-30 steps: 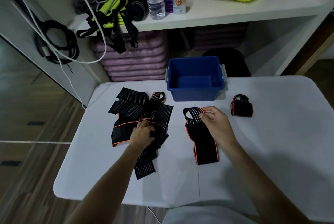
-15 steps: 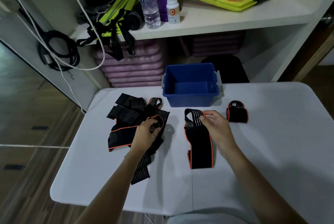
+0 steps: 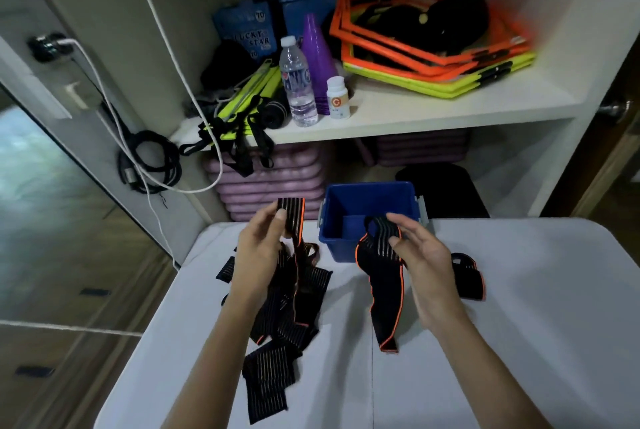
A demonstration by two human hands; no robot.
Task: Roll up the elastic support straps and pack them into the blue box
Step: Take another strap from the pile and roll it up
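A white rectangular table (image 3: 519, 342) fills the lower frame, and everything below is placed against the one blue plastic box (image 3: 370, 224) at its far edge. Behind and above the box runs a white shelf (image 3: 450, 109); under the shelf, behind the box to its left, sits a stack of purple foam pads (image 3: 273, 182). On the shelf, above the box to its right, lies a pile of orange and yellow-green hexagonal frames (image 3: 433, 57); above the box to its left stand one clear water bottle (image 3: 298, 82), one purple cone (image 3: 317, 57) and one small white pill bottle (image 3: 337, 97).

Left of the box and nearer the camera, a loose heap of black ribbed elastic straps (image 3: 277, 324) lies on the table; their number cannot be told. The left hand (image 3: 259, 248) pinches the orange-edged end of one strap from this heap (image 3: 291, 217), lifted left of the box. The right hand (image 3: 419, 255) grips one black orange-trimmed strap (image 3: 384, 279) in front of the box, its tail hanging to the table. One rolled black strap (image 3: 467, 278) rests on the table to the box's right.
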